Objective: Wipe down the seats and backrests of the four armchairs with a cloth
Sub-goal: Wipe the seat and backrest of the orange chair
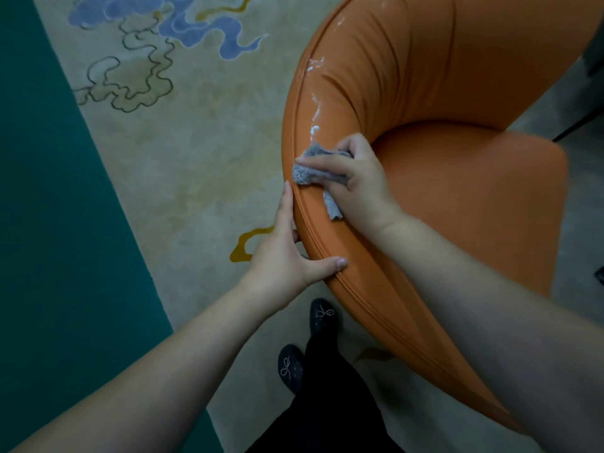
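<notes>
Forearms nearest. Right hand [356,178] bunches cloth [309,170] on armchair [457,197] backrest rim; left hand [287,253] flat, bracing. I see risk: wet streaks above get missed, cloth slips.

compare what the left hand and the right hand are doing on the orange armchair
The right hand grips a grey cloth; the left hand holds nothing. The right works on top of the backrest rim; the left lies flatter, fingers on the rim's outer side. Both touch the orange armchair.
</notes>
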